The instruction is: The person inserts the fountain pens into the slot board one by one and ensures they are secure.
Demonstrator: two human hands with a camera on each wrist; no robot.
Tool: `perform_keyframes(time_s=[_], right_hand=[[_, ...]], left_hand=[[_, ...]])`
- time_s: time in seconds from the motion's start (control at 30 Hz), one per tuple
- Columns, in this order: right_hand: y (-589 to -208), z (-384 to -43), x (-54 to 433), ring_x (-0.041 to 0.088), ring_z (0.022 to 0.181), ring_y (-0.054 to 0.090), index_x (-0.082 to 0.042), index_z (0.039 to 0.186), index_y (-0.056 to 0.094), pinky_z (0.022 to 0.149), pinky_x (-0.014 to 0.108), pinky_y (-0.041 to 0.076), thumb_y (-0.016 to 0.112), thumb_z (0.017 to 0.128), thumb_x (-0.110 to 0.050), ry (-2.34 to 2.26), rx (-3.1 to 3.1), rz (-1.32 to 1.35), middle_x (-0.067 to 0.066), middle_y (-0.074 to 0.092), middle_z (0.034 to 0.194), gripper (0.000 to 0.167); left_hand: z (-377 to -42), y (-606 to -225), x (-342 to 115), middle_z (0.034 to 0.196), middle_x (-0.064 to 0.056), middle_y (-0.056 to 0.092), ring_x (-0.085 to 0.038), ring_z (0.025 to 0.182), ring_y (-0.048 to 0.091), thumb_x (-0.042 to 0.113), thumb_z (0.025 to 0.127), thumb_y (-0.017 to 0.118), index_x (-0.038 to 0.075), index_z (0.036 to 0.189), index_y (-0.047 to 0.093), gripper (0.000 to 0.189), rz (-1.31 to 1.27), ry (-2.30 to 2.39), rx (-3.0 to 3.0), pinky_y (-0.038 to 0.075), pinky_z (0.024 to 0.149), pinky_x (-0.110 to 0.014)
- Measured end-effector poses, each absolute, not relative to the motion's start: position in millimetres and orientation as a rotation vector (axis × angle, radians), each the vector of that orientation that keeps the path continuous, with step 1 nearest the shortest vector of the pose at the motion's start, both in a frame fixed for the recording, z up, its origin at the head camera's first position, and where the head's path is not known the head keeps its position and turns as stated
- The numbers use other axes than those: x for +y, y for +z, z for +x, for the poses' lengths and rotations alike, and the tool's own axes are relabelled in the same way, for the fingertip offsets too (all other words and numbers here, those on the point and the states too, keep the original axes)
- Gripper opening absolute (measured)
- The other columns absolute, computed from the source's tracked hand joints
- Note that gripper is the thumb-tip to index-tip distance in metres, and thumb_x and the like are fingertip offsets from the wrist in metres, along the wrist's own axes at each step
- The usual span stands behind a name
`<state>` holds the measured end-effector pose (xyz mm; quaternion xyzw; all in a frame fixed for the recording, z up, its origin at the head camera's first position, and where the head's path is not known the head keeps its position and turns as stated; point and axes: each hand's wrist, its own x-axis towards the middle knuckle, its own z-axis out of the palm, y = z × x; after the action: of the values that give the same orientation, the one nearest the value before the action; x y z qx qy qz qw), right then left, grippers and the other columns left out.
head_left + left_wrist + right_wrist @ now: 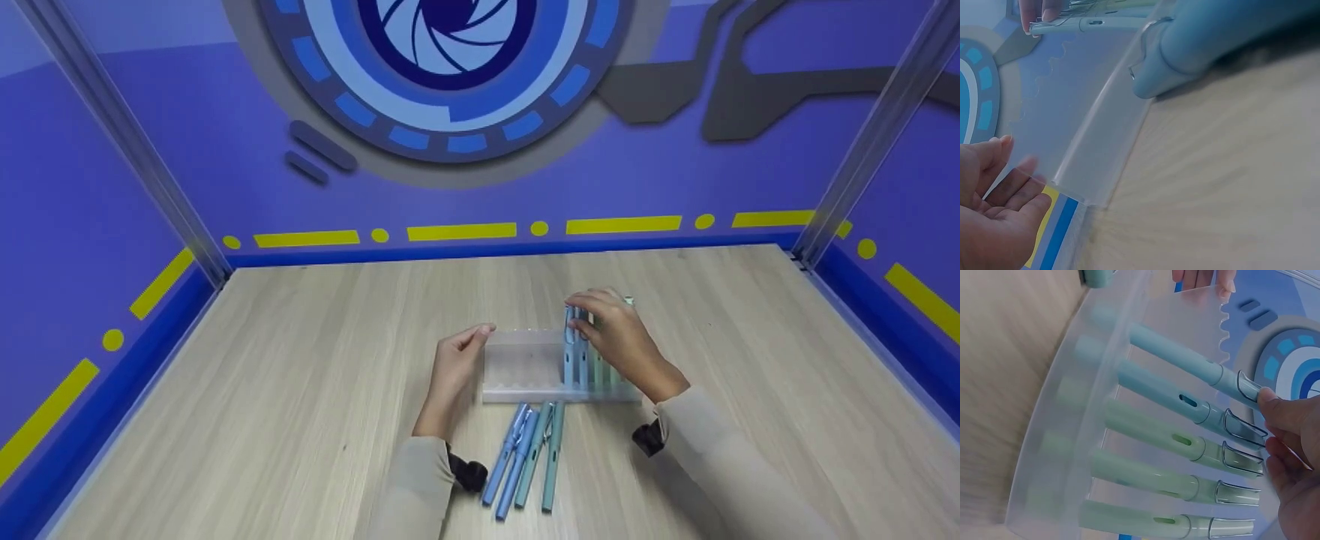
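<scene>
A translucent pen stand (523, 364) with a notched top edge stands on the table. My left hand (456, 364) holds its upper left corner, fingers behind the panel and thumb at the edge. My right hand (621, 330) pinches the clip end of a light blue pen (1179, 354), the leftmost in the stand, its lower end in the base. Beside it stand another light blue pen (1157, 391) and three pale green pens (1151, 430), all with metal clips. In the head view, the right hand partly hides these pens.
In front of the stand, two blue pens (517, 465) and two darker green pens (553, 457) lie side by side on the wooden table (300, 397). Purple-blue walls (450, 202) with metal corner posts border the table at the back and sides.
</scene>
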<state>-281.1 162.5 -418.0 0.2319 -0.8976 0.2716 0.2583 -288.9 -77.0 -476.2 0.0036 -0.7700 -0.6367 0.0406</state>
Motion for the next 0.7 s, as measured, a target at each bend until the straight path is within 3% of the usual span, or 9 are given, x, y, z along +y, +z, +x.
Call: perform_keyframes(time_s=[0.7], right_hand=[[-415.2, -287.0, 159.1, 0.024, 0.114, 0.056, -0.008, 0.114, 0.068, 0.097, 0.037, 0.053, 0.073, 0.084, -0.008, 0.698, -2.56, 0.574, 0.005, 0.069, 0.115, 0.03]], left_hand=[[-289.4, -477.2, -77.7, 0.126, -0.008, 0.066, -0.024, 0.125, 0.056, 0.029, 0.097, 0.056, 0.009, 0.114, 0.07, 0.03, 0.008, -1.968, -2.355, 0.044, 0.108, -0.04]])
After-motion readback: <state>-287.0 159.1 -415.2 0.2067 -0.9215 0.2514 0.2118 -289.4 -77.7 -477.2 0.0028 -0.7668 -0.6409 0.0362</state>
